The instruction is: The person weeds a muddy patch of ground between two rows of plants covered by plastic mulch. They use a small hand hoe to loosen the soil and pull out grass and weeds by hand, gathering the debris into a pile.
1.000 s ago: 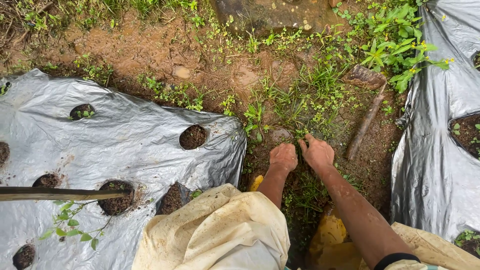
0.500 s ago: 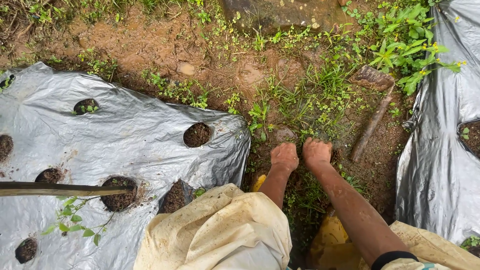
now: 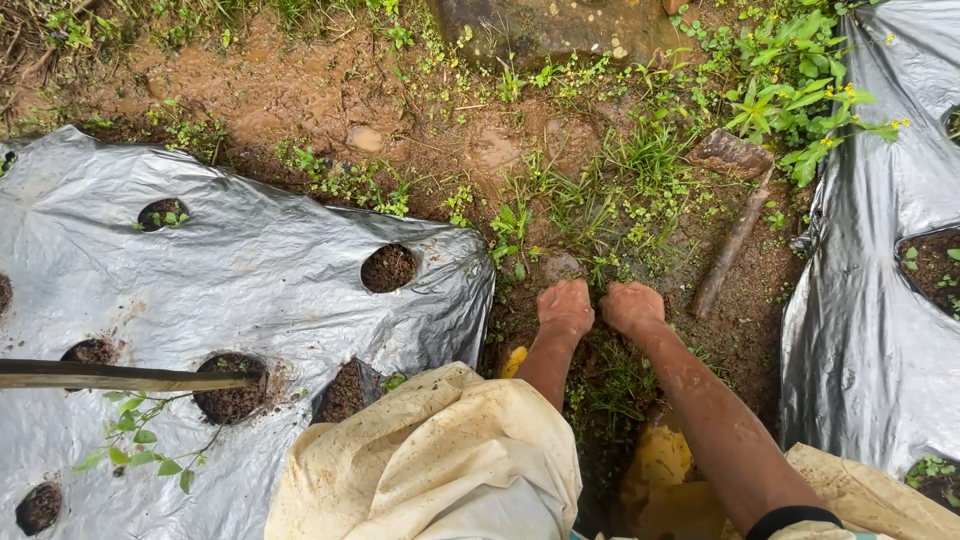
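Note:
My left hand and my right hand are side by side, both pressed down into a clump of weeds in the muddy furrow between two beds. The fingers of both hands are curled and closed into the grass at soil level. What exactly lies inside each fist is hidden by the hands themselves. My knees in pale cloth and yellow boots show below the arms.
Silver plastic mulch with round planting holes covers the left bed; a second sheet covers the right one. A wooden stick lies across the left sheet. A hoe with a wooden handle lies in the furrow to the right.
Both hands stay clenched in the weeds at the same spot; the view has shifted only slightly.

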